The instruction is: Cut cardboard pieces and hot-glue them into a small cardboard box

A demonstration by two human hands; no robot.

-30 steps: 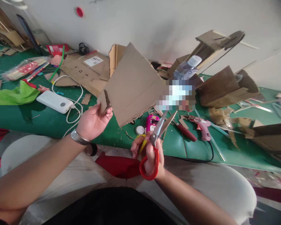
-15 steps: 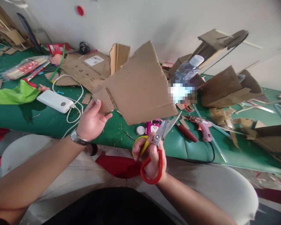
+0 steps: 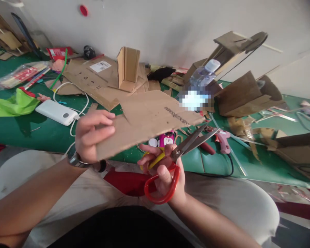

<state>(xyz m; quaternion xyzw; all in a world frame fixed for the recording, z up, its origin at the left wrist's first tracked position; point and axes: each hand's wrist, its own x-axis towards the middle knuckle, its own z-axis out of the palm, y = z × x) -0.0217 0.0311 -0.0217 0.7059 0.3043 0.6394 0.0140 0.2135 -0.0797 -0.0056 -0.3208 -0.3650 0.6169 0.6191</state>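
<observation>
My left hand (image 3: 94,136) is closed on the left end of a flat piece of cardboard (image 3: 144,117), its fingers on the upper face and the thumb hidden. The piece is held tilted above the green table, with dark printed letters near its right edge. My right hand (image 3: 167,168) holds scissors (image 3: 179,151) with one red and one yellow handle, fingers through the loops. Their blades are parted a little and point up to the right, just below the cardboard's right corner. I cannot tell whether they touch it.
On the green table (image 3: 51,134) lie a white power bank (image 3: 56,112) with its cable, a pink glue gun (image 3: 223,141) and flattened cardboard (image 3: 88,79). A plastic bottle (image 3: 204,74) stands behind the held piece. Cardboard constructions (image 3: 240,96) occupy the right side.
My left hand has turned the cardboard over and tipped it flatter, so printed letters now show. The scissors have swung to the right, and their blades point lower.
</observation>
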